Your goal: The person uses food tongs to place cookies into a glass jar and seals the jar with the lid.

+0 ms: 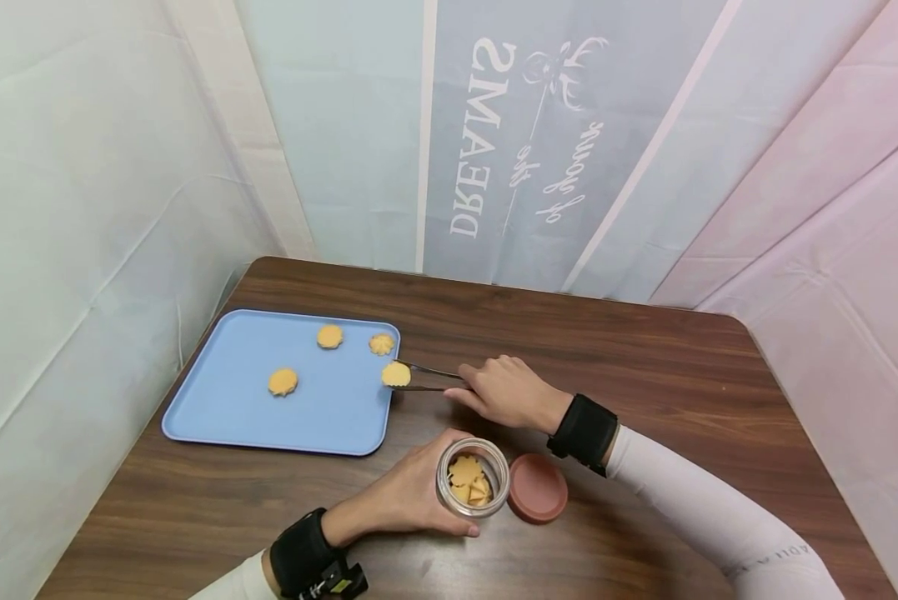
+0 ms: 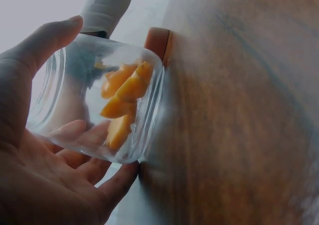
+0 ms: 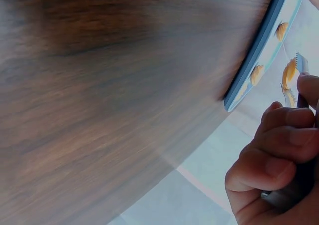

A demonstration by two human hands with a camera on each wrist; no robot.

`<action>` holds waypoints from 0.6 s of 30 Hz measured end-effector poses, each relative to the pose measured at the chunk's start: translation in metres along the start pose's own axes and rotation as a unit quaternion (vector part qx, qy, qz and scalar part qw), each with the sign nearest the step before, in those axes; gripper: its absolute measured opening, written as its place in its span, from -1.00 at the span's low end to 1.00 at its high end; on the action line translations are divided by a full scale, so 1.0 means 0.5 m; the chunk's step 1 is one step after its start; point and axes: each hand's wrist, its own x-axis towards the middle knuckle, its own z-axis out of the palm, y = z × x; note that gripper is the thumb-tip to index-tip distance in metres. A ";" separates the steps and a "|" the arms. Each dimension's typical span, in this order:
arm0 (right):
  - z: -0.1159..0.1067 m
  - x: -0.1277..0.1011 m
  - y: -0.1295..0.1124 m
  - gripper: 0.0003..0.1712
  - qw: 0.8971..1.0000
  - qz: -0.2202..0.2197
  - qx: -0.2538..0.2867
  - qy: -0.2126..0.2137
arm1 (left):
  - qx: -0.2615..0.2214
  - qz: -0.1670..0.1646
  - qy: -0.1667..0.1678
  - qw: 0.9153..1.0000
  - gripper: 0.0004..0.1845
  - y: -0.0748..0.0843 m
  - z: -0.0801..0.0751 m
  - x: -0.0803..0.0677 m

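Right hand (image 1: 503, 392) pinches tongs (image 1: 426, 377) on a biscuit (image 1: 396, 374) over the tray's (image 1: 223, 417) near corner — likely brittle, so grip its edges lightly; left hand (image 1: 407, 492) cups the jar (image 1: 473, 477).

Prob. a staged recording booth, not a home: pastel backdrop sheets (image 1: 118, 167) w/ mirrored print round wooden table (image 1: 644, 350).
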 end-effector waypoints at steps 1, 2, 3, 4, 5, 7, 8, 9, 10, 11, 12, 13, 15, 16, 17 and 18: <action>-0.002 -0.003 0.000 -0.56 1.000 0.000 0.004 -0.001 | -0.001 0.001 0.000 1.000 -0.03 -0.001 0.000 0.000; -0.004 -0.007 0.000 -0.56 1.000 0.001 0.008 -0.003 | -0.002 0.001 -0.001 1.000 -0.03 -0.002 0.000 0.000; -0.005 -0.009 0.000 -0.56 1.000 0.002 0.008 -0.004 | -0.003 0.001 -0.002 1.000 -0.02 -0.002 0.000 0.000; -0.005 -0.012 0.001 -0.56 1.000 0.004 0.008 -0.006 | -0.004 0.000 -0.003 1.000 -0.02 -0.002 0.000 0.000; -0.005 -0.014 0.001 -0.56 1.000 0.005 0.006 -0.006 | -0.004 0.000 -0.004 1.000 -0.02 -0.003 0.000 -0.001; -0.005 -0.018 0.001 -0.55 1.000 0.007 0.003 -0.006 | -0.005 0.000 -0.003 1.000 -0.02 -0.003 0.000 -0.001; -0.005 -0.020 0.001 -0.55 1.000 0.007 0.001 -0.005 | -0.004 0.001 -0.003 1.000 -0.02 -0.003 0.000 -0.002; -0.005 -0.022 0.002 -0.56 1.000 0.008 -0.002 -0.004 | -0.002 0.002 -0.002 1.000 -0.02 -0.003 -0.001 -0.002; -0.006 -0.024 0.001 -0.56 1.000 0.008 -0.004 -0.002 | -0.001 0.003 -0.001 1.000 -0.02 -0.002 -0.001 -0.002; -0.008 -0.027 0.001 -0.56 1.000 0.007 -0.005 -0.001 | 0.000 0.006 0.001 1.000 -0.02 -0.002 -0.001 -0.002; -0.009 -0.030 0.001 -0.56 1.000 0.007 -0.007 0.000 | 0.001 0.007 0.002 1.000 -0.02 -0.002 -0.001 -0.002; -0.011 -0.032 0.001 -0.56 1.000 0.007 -0.009 0.000 | 0.002 0.009 0.004 1.000 -0.02 -0.002 0.000 -0.002; -0.014 -0.037 0.000 -0.56 1.000 0.007 -0.013 0.000 | 0.005 0.011 0.006 1.000 -0.02 -0.001 0.000 -0.002; -0.015 -0.039 0.000 -0.56 1.000 0.008 -0.014 0.000 | 0.005 0.012 0.007 1.000 -0.02 -0.001 0.000 -0.002; -0.017 -0.042 0.000 -0.55 1.000 0.009 -0.015 -0.001 | 0.005 0.012 0.007 1.000 -0.02 -0.001 0.000 -0.002; -0.018 -0.044 0.000 -0.56 1.000 0.010 -0.015 -0.002 | 0.005 0.012 0.007 1.000 -0.02 -0.001 0.001 -0.002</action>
